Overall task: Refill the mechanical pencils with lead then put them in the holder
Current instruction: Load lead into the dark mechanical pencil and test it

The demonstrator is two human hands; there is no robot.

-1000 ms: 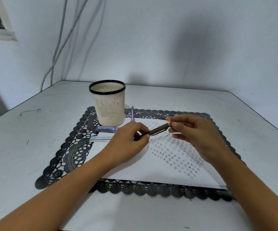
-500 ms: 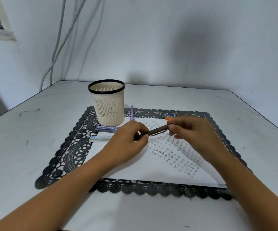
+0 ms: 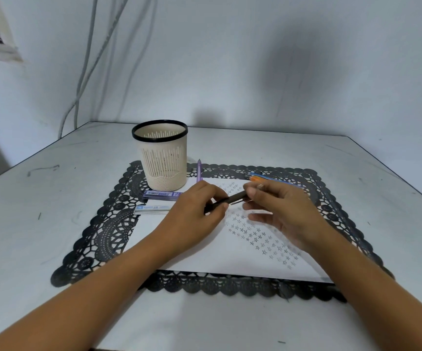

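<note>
A dark mechanical pencil (image 3: 234, 198) is held over the white sheet between both hands. My left hand (image 3: 194, 214) grips its lower end. My right hand (image 3: 278, 209) pinches its upper end with thumb and forefinger, the other fingers spread loosely. The cream slotted holder (image 3: 160, 158) with a black rim stands upright at the back left of the mat. A purple pencil (image 3: 199, 169) lies just right of the holder. Orange and blue pencils (image 3: 260, 178) lie behind my right hand. Two lead cases lie in front of the holder, a purple one (image 3: 160, 195) and a white one (image 3: 151, 209).
A black lace placemat (image 3: 108, 231) covers the middle of the white table (image 3: 40, 224), with a white sheet (image 3: 205, 254) printed with small stars on top. Cables (image 3: 86, 72) hang down the wall at the back left. The table's right edge (image 3: 407, 181) runs diagonally.
My right hand has shifted slightly down and left along the pencil's upper end, and its lower fingers have spread. My left hand keeps its hold on the pencil.
</note>
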